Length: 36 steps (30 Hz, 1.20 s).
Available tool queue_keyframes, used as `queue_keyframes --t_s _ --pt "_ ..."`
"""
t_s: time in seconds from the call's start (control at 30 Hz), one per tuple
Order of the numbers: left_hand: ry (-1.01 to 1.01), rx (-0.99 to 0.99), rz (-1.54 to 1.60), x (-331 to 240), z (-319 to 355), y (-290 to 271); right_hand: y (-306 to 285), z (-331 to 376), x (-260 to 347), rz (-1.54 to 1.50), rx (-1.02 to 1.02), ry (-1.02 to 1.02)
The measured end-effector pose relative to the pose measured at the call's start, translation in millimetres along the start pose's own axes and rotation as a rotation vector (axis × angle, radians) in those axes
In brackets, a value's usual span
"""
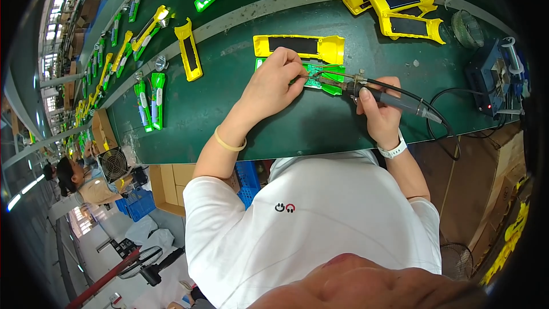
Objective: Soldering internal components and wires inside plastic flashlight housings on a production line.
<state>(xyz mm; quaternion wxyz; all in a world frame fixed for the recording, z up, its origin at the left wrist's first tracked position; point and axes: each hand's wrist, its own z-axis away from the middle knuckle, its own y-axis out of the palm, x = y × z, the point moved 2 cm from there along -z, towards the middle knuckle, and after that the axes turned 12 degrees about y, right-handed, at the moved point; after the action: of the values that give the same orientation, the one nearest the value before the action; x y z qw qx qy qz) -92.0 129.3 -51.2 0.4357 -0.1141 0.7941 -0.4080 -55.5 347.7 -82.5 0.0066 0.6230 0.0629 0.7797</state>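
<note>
In the middle of the bench lies a green plastic housing (pixel 331 87) with a small green circuit board (pixel 313 82). A yellow housing half (pixel 333 50) with a dark panel sits just beyond it, and thin wires show near the board. My left hand (pixel 273 84) covers the left part of the green housing, its thumb and forefinger pinched together at the board; what they pinch is too small to make out. My right hand (pixel 382 113) grips a soldering iron (pixel 394 102) with a metal guide clamped near its front. The iron's tip points left at the board, close to my left fingertips.
At the bench's right stands a blue soldering station (pixel 483 77) with a solder reel (pixel 513 60), its black cable looping on the bench. Yellow housings (pixel 400 8) are piled far right. Another yellow housing (pixel 189 51) and green pieces (pixel 157 100) lie left. A metal rail (pixel 246 14) crosses behind.
</note>
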Motion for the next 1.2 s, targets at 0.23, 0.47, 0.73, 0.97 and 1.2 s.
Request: queue_keyframes --t_s 0.23,0.47,0.73,0.97,1.2 --pt "-0.023 0.015 0.000 -1 -2 0 -7 4 2 -0.167 0.001 -0.059" --pt "-0.032 0.003 0.019 0 -3 3 -13 7 0 -0.206 -0.015 -0.084" --pt "0.050 -0.052 0.149 8 5 2 -13 11 2 -0.193 -0.030 -0.092" --pt "0.152 0.038 0.125 5 10 3 -13 12 0 -0.157 -0.036 -0.036" --pt "0.136 0.027 0.107 7 8 2 -14 8 0 -0.144 -0.050 -0.030"
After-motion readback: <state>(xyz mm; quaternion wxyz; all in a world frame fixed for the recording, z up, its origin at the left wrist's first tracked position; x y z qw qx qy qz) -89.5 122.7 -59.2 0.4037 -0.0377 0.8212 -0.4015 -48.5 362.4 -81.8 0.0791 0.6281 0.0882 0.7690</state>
